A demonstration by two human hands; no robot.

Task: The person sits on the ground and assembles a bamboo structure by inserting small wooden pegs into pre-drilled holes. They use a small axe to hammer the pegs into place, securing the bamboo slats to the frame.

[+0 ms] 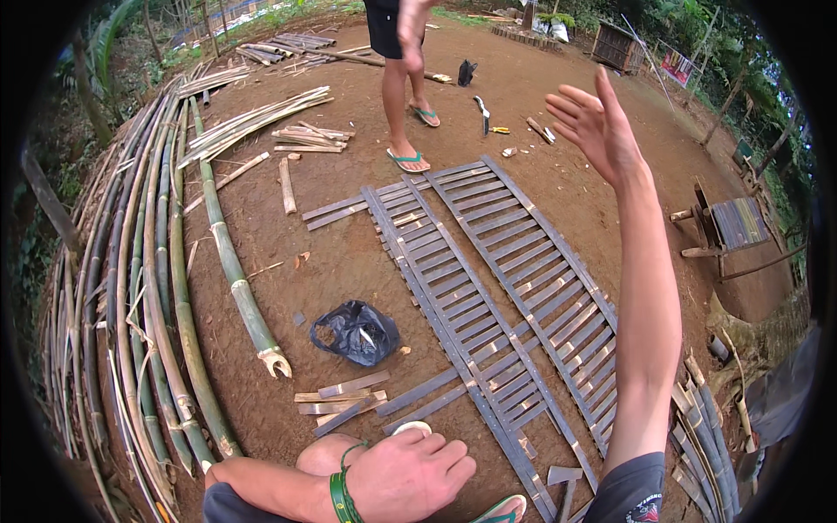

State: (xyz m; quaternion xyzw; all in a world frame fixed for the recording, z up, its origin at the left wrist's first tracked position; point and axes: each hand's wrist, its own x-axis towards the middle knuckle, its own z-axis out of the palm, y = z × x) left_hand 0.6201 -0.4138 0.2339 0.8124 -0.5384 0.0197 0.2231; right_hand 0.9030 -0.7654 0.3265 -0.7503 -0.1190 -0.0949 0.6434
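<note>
Beside the near end of the narrower slatted panel [462,334], the person's left hand [410,475] hangs over a bent knee, fingers loosely curled; whether anything sits beneath them, I cannot tell. A green band [343,499] circles that wrist. The right hand [597,126] is raised above the ground to the right of the panel, fingers extended, thumb apart, gripping nothing. The panel itself lies flat on the brown earth, its dark slats crossing long rails, with a wider slatted panel [534,281] just to its right (the two run nearly side by side). At its far end stands another person in green-strapped sandals [408,160], one hand [414,35] partly cut off by the picture's upper edge. Left of the panel are a black plastic bag [357,333], a small pile of short strips [344,401] and, farther out, a thick green bamboo pole [235,270] near many long poles [161,261]. A hatchet-like tool [565,476] lies by its near right corner.
</note>
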